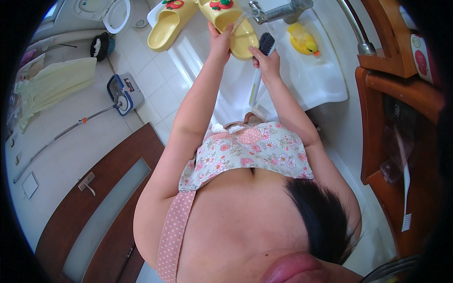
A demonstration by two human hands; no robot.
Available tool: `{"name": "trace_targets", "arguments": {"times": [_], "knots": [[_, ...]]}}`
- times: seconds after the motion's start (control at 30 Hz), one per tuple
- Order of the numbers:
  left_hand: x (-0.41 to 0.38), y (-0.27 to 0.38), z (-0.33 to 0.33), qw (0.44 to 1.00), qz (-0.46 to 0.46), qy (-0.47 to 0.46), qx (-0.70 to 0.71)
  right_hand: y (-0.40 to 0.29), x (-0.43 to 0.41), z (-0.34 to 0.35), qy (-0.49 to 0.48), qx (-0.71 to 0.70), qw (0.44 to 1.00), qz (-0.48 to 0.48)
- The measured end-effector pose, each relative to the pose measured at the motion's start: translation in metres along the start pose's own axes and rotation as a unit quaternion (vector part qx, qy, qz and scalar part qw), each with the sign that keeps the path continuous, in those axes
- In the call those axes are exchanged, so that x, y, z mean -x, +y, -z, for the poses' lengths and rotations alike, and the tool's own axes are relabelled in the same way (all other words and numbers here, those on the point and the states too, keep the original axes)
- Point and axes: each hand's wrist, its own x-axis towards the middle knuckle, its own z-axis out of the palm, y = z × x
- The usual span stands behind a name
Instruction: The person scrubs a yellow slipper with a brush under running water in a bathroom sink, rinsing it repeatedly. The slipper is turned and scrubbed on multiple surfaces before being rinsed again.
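Note:
My left hand (220,44) grips the edge of a yellow rubber slipper (244,39) that bears a red and green ornament. Water from the metal faucet (279,14) falls onto this slipper. My right hand (267,63) holds a scrub brush (255,86) with dark bristles and a white handle, and its thumb rests on the slipper's heel end. The matching yellow slipper (164,30) lies to the left, on the edge of the white sink (304,81). A yellow rubber duck (302,39) sits in the sink, right of the brush.
A wooden cabinet (366,123) with a toothbrush (407,198) stands at the right. At the left are a mop bucket (132,92) with a mop (63,132), a wooden door (106,177), a toilet (116,16) and a dark basket (102,46).

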Motion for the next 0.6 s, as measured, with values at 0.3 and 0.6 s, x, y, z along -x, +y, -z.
{"name": "trace_targets", "arguments": {"times": [0.3, 0.6], "knots": [[-0.003, 0.011, 0.004, 0.99, 0.127, 0.032, 0.061, -0.022, -0.013, 0.018, -0.086, -0.053, 0.987, -0.128], [0.008, 0.021, 0.011, 0.981, 0.191, 0.028, 0.004, -0.024, -0.017, 0.015, -0.114, 0.096, 0.982, -0.113]]}}
